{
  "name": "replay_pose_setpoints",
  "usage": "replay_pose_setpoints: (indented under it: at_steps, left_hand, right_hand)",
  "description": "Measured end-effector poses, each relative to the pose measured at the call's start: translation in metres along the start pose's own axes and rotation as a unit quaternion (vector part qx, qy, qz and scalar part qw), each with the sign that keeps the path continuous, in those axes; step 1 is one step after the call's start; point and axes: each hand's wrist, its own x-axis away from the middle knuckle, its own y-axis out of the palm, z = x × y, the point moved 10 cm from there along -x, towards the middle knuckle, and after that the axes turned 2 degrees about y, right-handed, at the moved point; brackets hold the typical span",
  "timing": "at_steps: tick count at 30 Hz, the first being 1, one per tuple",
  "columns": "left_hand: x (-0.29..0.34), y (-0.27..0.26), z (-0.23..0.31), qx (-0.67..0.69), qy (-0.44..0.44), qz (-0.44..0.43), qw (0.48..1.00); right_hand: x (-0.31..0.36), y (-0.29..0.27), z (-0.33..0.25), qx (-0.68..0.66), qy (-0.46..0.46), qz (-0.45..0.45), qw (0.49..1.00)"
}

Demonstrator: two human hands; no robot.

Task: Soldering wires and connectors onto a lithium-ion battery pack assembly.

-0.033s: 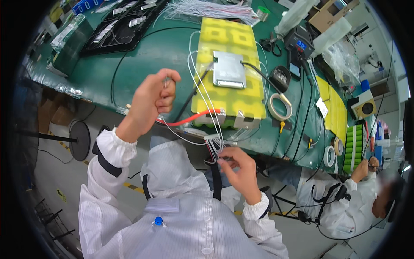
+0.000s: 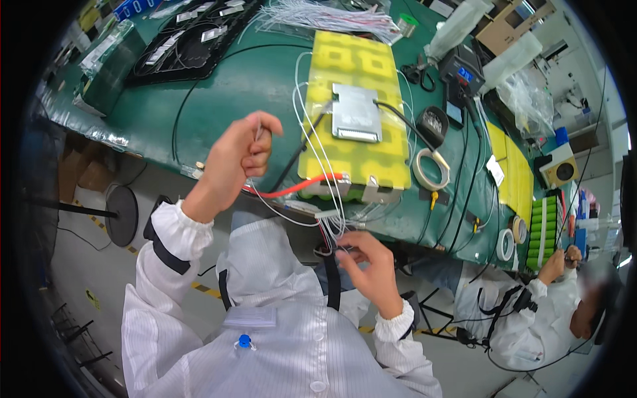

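- The left hand (image 2: 237, 159) is raised above the bench edge, fingers curled shut, pinching the upper end of a thin white wire (image 2: 312, 142) between thumb and forefinger
- The right hand (image 2: 371, 265) sits lower, just off the near edge of the bench, fingers half curled, thumb and fingertips nipped on the small connector end (image 2: 330, 233) where the white wires gather into a bunch
- The white wires run up from that bunch in long loops over the yellow battery pack (image 2: 358, 119), which lies flat on the green bench mat (image 2: 232, 93)
- A red cable (image 2: 292, 189) comes from the pack's near edge and passes just under the left hand
- A grey metal circuit board (image 2: 356, 113) lies on top of the pack, with a black cable (image 2: 302, 152) leaving its left side
- Right of the pack lie a roll of pale tape (image 2: 430, 169) and a small black dish (image 2: 434, 124)
- Farther back on the mat are a black tray (image 2: 192, 40) and a sheaf of loose white wires (image 2: 332, 14)
- Far right, green cells (image 2: 544, 229) stand in rows, and another person's hand (image 2: 554, 264) works near them
- Both of the wearer's arms are in white striped sleeves (image 2: 172, 232)
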Motion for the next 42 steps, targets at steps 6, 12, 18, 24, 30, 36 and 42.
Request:
replay_pose_setpoints:
  at_steps: [6, 12, 18, 24, 30, 36, 42]
  left_hand:
    - [0.000, -0.005, 0.012, -0.125, 0.028, 0.022, 0.992]
    - [-0.001, 0.002, 0.020, -0.121, 0.060, -0.013, 0.991]
    - [-0.012, -0.003, 0.018, -0.065, 0.042, -0.027, 0.997]
    - [-0.010, -0.001, 0.021, -0.102, 0.056, -0.021, 0.993]
    - [-0.007, -0.002, 0.022, -0.115, 0.089, -0.021, 0.989]
    - [-0.006, -0.007, 0.016, -0.067, 0.071, 0.013, 0.995]
    - [-0.008, -0.001, 0.022, -0.056, 0.099, -0.023, 0.993]
  right_hand:
    - [0.000, -0.089, -0.016, -0.056, -0.018, 0.135, 0.989]
    - [-0.102, -0.182, 0.001, -0.455, -0.049, 0.283, 0.843]
    - [-0.184, -0.227, 0.027, -0.586, -0.059, 0.320, 0.742]
    - [-0.233, -0.259, 0.050, -0.501, -0.044, 0.318, 0.804]
    - [-0.181, -0.321, 0.028, -0.160, -0.112, 0.564, 0.802]
    - [-0.073, -0.283, -0.088, -0.142, -0.219, 0.510, 0.820]
    - [-0.040, -0.191, -0.168, -0.186, -0.239, 0.370, 0.878]
